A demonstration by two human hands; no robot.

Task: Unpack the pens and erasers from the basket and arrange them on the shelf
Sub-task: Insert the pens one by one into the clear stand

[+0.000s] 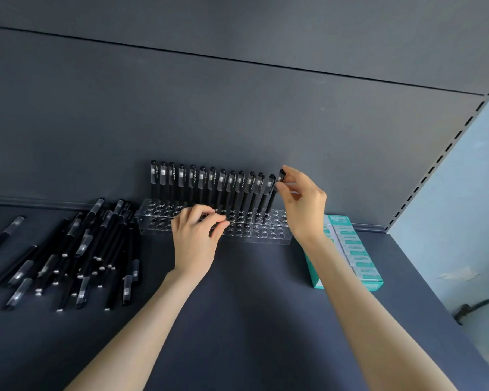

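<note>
Shelf (251, 320) — right hand (302, 201) pinching pen (272, 199); left hand (194, 241) curled.

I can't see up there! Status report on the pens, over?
Right hand pinches end pen by its cap, tip in clear holder. Left hand on holder, grip unclear. Loose pens piled left. Nothing blocking.

text: none legible | pens (212, 184): white print (blurred) | eraser box (353, 249): labels too small
</note>
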